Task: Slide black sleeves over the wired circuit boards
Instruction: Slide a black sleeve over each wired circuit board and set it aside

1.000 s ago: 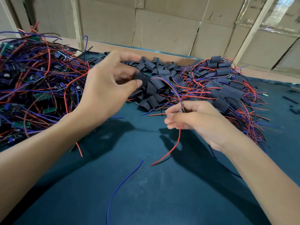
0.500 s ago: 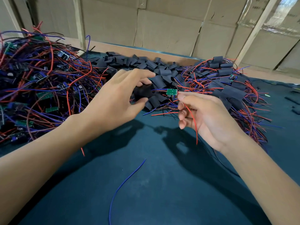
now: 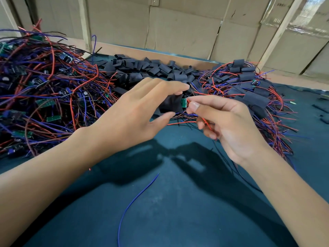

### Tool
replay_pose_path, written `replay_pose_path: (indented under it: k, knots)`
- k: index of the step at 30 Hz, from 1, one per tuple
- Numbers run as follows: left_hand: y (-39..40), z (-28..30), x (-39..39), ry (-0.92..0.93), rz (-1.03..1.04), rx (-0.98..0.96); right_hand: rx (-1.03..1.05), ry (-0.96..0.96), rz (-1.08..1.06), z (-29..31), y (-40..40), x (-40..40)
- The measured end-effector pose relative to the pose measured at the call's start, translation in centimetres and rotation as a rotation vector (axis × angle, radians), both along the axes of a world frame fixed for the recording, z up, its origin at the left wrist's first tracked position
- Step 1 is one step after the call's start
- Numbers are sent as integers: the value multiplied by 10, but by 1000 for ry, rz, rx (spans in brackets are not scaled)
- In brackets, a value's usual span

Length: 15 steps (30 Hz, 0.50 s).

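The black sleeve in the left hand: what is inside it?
The green circuit board, held by the right hand, sits at the black sleeve's mouth. The left hand covers the rest; its interior is unseen.

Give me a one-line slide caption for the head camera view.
Left hand holds a black sleeve while right hand feeds a green circuit board into it.

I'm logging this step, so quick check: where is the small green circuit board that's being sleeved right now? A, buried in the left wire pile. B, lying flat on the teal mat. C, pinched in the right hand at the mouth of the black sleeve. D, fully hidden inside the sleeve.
C: the green circuit board shows between the right hand and the black sleeve that the left hand holds.
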<state>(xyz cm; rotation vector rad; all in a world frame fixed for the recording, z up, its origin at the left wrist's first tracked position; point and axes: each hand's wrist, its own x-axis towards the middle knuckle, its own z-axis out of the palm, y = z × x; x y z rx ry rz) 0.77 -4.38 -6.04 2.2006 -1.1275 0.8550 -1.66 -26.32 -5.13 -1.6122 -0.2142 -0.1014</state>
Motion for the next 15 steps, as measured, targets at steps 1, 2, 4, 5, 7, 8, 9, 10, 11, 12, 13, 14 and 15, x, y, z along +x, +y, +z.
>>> replay_pose_path:
  k: [1, 2, 4, 5, 7, 8, 9, 10, 11, 12, 13, 14, 15]
  knots:
    - [0, 0, 0, -22, -3, 0, -9, -14, -12, -1, 0, 0]
    - [-1, 0, 0, -44, -9, 2, -11, -20, -21, -1, 0, 1]
    - [-2, 0, -1, -81, -33, 9, -14, -27, -29, -3, -1, 2]
    - [-3, 0, -1, -92, -48, 10, -16, -31, -24, -4, -1, 2]
    - [-5, 0, -1, -109, -71, 17, -6, -29, -16, -6, -1, 2]
    - [-5, 0, -1, -116, -80, 22, 6, -27, -17, -6, -1, 3]
    - [-6, 0, -1, -121, -87, 24, 22, -26, -15, -6, -1, 3]
    - [-6, 0, -1, -125, -92, 23, 40, -25, -2, -6, 0, 3]
    - [-6, 0, 0, -127, -93, 19, 58, -24, 20, -5, 0, 2]
    - [-6, 0, 0, -127, -93, 14, 71, -25, 45, -4, 0, 2]
    - [-6, 0, 0, -124, -92, 12, 63, -36, 63, -3, -1, 1]
    - [-5, 0, 0, -119, -91, 12, 22, -62, 64, -2, -1, 0]
    - [-5, 0, -1, -113, -92, 18, -46, -96, 46, -1, -1, -1]
